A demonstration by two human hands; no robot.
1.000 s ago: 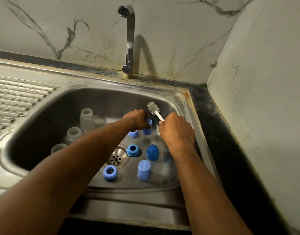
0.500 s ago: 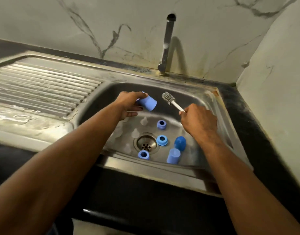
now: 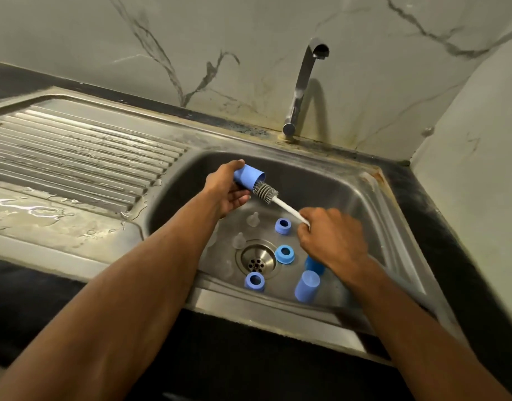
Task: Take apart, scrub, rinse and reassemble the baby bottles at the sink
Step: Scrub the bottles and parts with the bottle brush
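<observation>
My left hand (image 3: pixel 228 189) grips a blue bottle cap (image 3: pixel 249 177), fingers curled round it, its open mouth turned toward my right hand (image 3: pixel 332 241). That right hand is closed on the white handle of the bottle brush (image 3: pixel 266 192). Half a second ago the bristle head hung apart from the cap; now it sits at the cap's mouth, the bristles just entering. A second ago the same cap stood low in the basin. So I judge the scrubbing of this cap is starting, with the taking apart seemingly already done.

Below my hands, in the sink (image 3: pixel 373 204), the rest waits. Just under my right hand lies a blue ring (image 3: pixel 283 226); a second ring (image 3: pixel 284 254) sits beside the drain (image 3: pixel 257 259), and a third ring (image 3: pixel 254 281) lies nearer to me. A pale blue cap (image 3: pixel 306 285) stands mouth down below my right wrist, and a darker blue cap (image 3: pixel 313 264) shows partly behind that wrist. Two clear teats (image 3: pixel 252 219) stand under my left hand, hard to make out against the steel. The bottles themselves are out of view here.

Beyond my hands the tap (image 3: pixel 304 82) shows no water that I can see. The wet draining board (image 3: pixel 75 157) lies off to my left.

Nothing blocks the brush. The small loose parts near the drain could be knocked about.
</observation>
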